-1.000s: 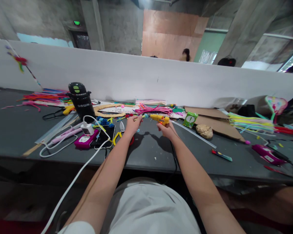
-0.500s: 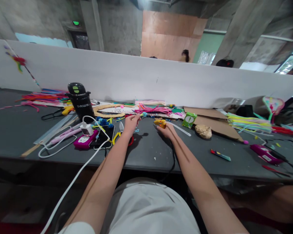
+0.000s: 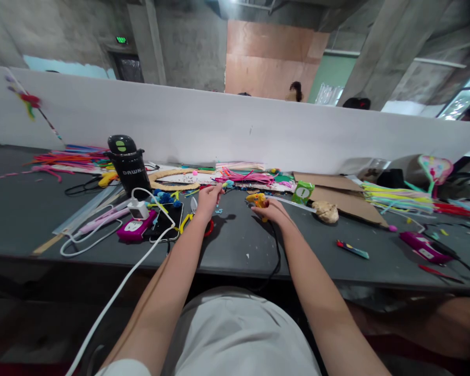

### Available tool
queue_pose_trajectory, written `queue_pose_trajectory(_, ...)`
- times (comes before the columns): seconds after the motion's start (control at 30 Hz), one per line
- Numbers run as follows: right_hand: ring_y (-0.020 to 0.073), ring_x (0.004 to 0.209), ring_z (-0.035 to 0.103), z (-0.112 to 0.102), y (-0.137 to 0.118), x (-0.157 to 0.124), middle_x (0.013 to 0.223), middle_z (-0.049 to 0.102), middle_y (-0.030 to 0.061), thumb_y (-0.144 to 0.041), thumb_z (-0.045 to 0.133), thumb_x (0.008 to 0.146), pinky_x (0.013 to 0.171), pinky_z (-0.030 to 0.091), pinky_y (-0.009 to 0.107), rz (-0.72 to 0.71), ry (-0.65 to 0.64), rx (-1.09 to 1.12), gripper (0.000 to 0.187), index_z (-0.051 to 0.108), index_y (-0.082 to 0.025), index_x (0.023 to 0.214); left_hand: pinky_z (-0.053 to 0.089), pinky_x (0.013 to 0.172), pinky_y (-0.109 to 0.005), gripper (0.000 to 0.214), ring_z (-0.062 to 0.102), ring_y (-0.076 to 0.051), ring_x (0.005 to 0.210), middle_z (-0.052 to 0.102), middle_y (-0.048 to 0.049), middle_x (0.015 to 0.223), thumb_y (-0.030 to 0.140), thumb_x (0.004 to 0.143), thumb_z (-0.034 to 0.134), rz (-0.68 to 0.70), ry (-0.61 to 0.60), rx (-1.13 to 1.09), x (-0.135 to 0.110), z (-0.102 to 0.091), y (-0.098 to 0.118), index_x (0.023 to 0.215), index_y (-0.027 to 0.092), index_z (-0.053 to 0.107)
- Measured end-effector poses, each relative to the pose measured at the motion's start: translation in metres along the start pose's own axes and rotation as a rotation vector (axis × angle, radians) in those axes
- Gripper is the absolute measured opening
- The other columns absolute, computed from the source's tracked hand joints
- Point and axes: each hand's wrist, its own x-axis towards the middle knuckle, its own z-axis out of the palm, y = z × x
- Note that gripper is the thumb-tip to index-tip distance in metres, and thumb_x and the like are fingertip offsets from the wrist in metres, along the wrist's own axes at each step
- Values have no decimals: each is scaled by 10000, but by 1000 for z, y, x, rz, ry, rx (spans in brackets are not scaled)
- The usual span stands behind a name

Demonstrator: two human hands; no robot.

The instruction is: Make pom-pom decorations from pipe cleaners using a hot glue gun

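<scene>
A craft workshop: bare concrete walls (image 3: 191, 49), pipe-cleaner bundles (image 3: 397, 197), glue gun (image 3: 256, 198).

A yellow plastic glue gun (image 3: 255, 198) and a smooth magenta plastic socket block (image 3: 134, 227) catch my eye at a matt grey worktop (image 3: 229, 249), with fuzzy pink craft stems (image 3: 248, 176), dull brown cardboard (image 3: 349, 207) and a sleek black bottle (image 3: 132, 171). Rough concrete wall (image 3: 190, 52) and smooth wood panelling (image 3: 274, 58) face us across the room.

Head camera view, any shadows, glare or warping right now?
Head view: soft shadow on the table beside the left hand; head view: window at upper right looks washed out; head view: black bottle leans outward, probably wide-angle stretch.
</scene>
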Motion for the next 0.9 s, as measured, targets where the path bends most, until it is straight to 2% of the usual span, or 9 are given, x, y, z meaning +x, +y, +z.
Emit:
queue_pose_trajectory(0.1,137,508,445,-18,3,-4,545,502,13,-707,620,672,481,289,275,69,-5,20,527,496,-206,567,255,433,-213,358,360,-73,426,439,36,476,468,773,627,-11,7,-11,1,0,0,626,142,617)
queue_pose_trajectory(0.2,101,448,342,-39,7,-12,453,381,-17,-671,574,747,473,252,281,-4,-100,32,569,393,-206,473,258,433,-212,372,360,-70,425,439,35,474,483,767,630,-13,6,-18,0,0,0,622,142,615)
queue_pose_trajectory(0.27,85,428,328,-48,8,-20,440,377,-33,-661,560,767,466,262,267,-77,-334,159,563,407,-198,485,261,434,-213,372,360,-69,425,436,36,472,484,764,633,-7,7,-20,0,0,1,618,141,615)
queue_pose_trajectory(0.37,76,417,383,-47,3,-29,461,440,-42,-640,610,745,431,290,232,-210,-692,354,505,558,-160,596,260,431,-214,362,362,-71,424,432,37,465,476,758,638,-2,20,-29,0,-1,1,623,140,623)
queue_pose_trajectory(0.43,76,409,412,-38,-6,-32,470,472,-52,-599,654,735,399,301,209,-255,-845,443,467,654,-133,767,258,427,-213,356,365,-72,421,430,38,462,471,756,640,0,23,-38,1,-1,1,625,141,624)
queue_pose_trajectory(0.57,59,402,464,-19,-26,-33,602,629,-14,-506,719,726,394,353,181,-317,-1061,518,454,670,-123,965,253,420,-207,342,362,-70,416,432,37,462,454,751,645,-2,21,-47,2,-1,1,618,140,622)
queue_pose_trajectory(0.7,91,524,583,-10,-39,-35,699,684,29,-476,713,760,496,432,189,-424,-1112,611,453,658,-112,1025,255,418,-204,327,364,-69,417,433,38,469,443,746,650,-8,23,-55,2,-2,2,625,140,625)
queue_pose_trajectory(0.83,130,692,645,-5,-46,-37,724,679,26,-447,730,757,701,494,245,-479,-1042,741,428,665,-113,1016,253,417,-207,319,362,-70,413,427,41,460,439,742,650,-9,19,-67,2,-2,3,621,145,624)
queue_pose_trajectory(0.9,139,734,650,-2,-48,-37,789,685,37,-437,744,745,727,497,258,-487,-982,784,447,659,-121,1049,252,416,-207,314,362,-71,413,424,42,452,434,738,649,-12,23,-78,2,-2,3,617,146,624)
